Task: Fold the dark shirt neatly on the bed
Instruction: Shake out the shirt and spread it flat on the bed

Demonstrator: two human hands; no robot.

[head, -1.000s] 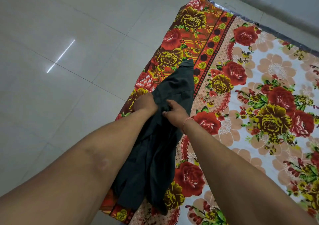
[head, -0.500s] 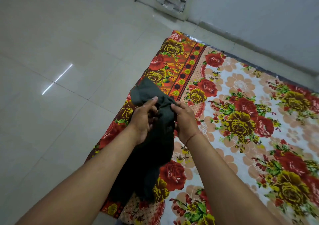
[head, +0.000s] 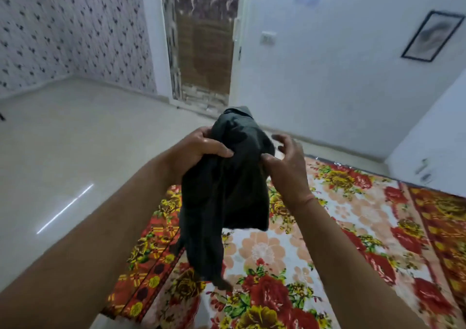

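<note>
Dark shirt (head: pixel 227 190) is bunched and held up in the air over the left side of the bed (head: pixel 353 227), not lying flat. Left hand (head: pixel 199 149) grips a wad of it near the top, thumb across the front, fingers curled round the back. Right hand (head: pixel 285 162) sits at the shirt's right side: thumb tip touches the cloth, other fingers spread and loosely bent, off the fabric, holding nothing. A thin thread band (head: pixel 306 200) is on the right wrist.

A hump of cloth sticks up above both hands. Below them the shirt hangs in two parts: a wider fold ending mid-air, and a narrower tail dropping toward the bed near its left edge. Cannot tell if the tail's tip touches the sheet. The shirt and both forearms hide part of the bed's left edge.

The bed has a floral sheet, red and yellow flowers, with an orange patterned border along the left edge. Left of it is pale tiled floor (head: pixel 75 139) with a bright light streak (head: pixel 65 209). Beyond: patterned wallpaper (head: pixel 63 26) at far left, a doorway (head: pixel 204 38), a wall switch (head: pixel 267 37), and a framed picture (head: pixel 432 36) on the white wall, blurred.
</note>
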